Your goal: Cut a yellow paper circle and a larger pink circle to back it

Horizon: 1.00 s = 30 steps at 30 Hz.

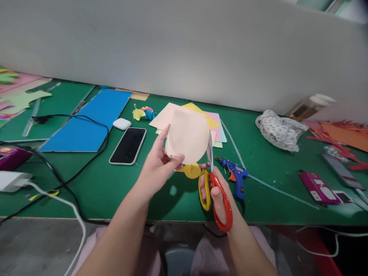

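Between the thumb and fingers of my left hand [159, 165] is a cream sheet of paper [188, 134] with a rounded lower edge, held above the table. My right hand [220, 191] grips a pair of scissors [210, 153] with one yellow and one red handle loop. The blades point upward along the right edge of the paper; whether they touch it I cannot tell. Beneath the paper lies a yellow paper round [192, 171], partly covered. Behind it spreads a stack of coloured paper [163, 115], and a blue glue gun [234, 172] rests just right of the scissors.
Left on the green table [126, 195] are a phone [128, 146], a white earbud case [122, 124], a blue board [89, 122] and black cables [69, 178]. To the right lie a patterned cloth bundle [280, 130], a purple device [319, 187] and a lidded jar [309, 107].
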Each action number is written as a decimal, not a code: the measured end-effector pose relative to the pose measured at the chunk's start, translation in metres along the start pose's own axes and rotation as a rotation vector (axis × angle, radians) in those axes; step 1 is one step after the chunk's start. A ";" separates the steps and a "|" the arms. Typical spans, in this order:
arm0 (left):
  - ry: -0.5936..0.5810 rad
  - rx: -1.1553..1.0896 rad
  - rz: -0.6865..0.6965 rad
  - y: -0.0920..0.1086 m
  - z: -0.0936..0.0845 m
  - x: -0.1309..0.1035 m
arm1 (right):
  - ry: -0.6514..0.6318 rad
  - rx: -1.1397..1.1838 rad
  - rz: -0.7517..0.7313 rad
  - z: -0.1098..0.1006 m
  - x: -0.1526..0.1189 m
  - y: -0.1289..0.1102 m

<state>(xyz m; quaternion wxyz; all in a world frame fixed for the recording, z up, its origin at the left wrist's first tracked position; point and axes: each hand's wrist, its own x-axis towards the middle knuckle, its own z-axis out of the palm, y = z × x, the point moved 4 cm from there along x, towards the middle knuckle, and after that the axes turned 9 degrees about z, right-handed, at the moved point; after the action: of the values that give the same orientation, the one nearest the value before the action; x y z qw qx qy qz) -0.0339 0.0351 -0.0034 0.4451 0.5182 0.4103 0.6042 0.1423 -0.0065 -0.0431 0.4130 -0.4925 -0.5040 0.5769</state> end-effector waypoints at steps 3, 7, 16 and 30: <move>-0.073 -0.015 -0.003 -0.005 0.000 0.000 | 0.001 -0.028 -0.030 -0.002 0.000 0.000; -0.138 -0.003 0.020 -0.008 0.002 -0.001 | -0.008 0.001 -0.052 -0.004 0.000 -0.001; -0.101 0.044 0.020 -0.009 0.002 -0.002 | 0.051 0.011 -0.048 -0.002 -0.001 0.002; 0.052 0.019 0.050 -0.001 -0.006 0.004 | 0.059 0.039 0.040 -0.002 -0.003 -0.001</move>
<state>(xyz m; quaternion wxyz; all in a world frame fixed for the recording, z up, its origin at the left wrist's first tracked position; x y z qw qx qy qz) -0.0404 0.0391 -0.0041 0.4142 0.5166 0.4143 0.6244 0.1442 -0.0086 -0.0419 0.4258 -0.5112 -0.4702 0.5800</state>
